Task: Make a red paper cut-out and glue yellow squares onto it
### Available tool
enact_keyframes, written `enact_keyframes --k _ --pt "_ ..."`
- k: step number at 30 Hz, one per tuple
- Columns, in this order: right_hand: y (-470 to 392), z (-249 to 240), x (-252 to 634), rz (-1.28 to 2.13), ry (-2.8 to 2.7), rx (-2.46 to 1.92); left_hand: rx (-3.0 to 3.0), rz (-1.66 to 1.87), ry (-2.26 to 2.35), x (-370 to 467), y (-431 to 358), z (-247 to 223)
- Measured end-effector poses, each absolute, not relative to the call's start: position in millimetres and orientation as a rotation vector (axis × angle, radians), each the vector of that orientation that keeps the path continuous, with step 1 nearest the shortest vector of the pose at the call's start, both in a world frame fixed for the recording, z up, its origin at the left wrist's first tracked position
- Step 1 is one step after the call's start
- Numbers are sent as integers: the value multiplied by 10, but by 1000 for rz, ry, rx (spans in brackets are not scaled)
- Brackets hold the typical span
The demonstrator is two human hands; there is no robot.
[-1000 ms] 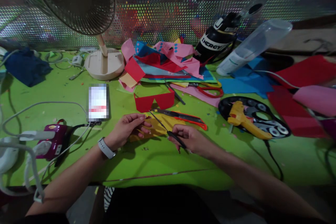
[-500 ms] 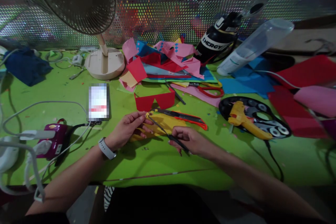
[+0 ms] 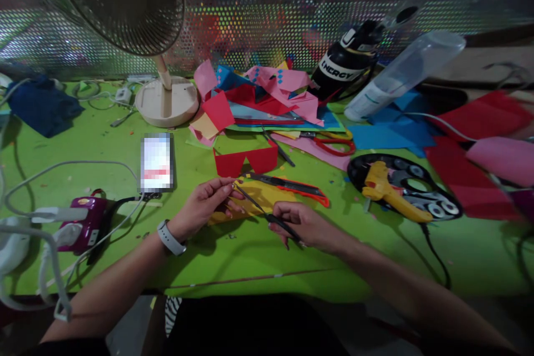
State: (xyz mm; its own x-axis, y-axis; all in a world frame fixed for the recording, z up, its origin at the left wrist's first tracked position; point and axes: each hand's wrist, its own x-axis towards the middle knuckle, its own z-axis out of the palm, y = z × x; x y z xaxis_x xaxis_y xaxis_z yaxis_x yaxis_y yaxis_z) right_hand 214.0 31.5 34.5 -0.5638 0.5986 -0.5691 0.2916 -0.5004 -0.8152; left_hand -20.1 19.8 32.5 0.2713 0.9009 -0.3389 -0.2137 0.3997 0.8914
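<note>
My left hand point(image 3: 211, 199) is closed, its thumb and forefinger pinching a tiny yellow piece point(image 3: 235, 182). In my right hand point(image 3: 298, 221) is a slim black-handled tool point(image 3: 282, 226), whose thin metal end points left and meets that yellow piece; whether it has one blade or two I cannot tell. Beneath both hands lies a yellow sheet point(image 3: 267, 196). An orange and black utility knife point(image 3: 292, 186) rests across the sheet's far edge. Just behind, a red cut-out shaped like glasses point(image 3: 246, 159) lies near a dark thin tool point(image 3: 278, 147).
Paper scraps point(image 3: 267, 94) are heaped at the back, with red-handled scissors point(image 3: 336, 146) in front. A yellow glue gun point(image 3: 384, 186) sits on a black palette point(image 3: 442, 192) at right. Left are a fan point(image 3: 167, 103), a phone point(image 3: 156, 162) and a purple power adapter point(image 3: 85, 222) with cables.
My left hand and wrist have shifted very slightly to the right. The right hand and the tool stay almost where they were.
</note>
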Motion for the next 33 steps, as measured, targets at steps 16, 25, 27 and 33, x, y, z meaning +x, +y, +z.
enact_keyframes --k 16,25,27,33 --pt "299 307 2126 2163 -1419 -1320 932 946 1073 -147 161 274" --pt "321 243 2174 2107 -1395 -1330 828 886 1095 -185 156 364" --pt "325 248 2176 2102 -1392 -1341 813 869 1103 -192 159 367" --pt "322 234 2167 2105 -1370 -1333 846 829 1100 -181 174 357"
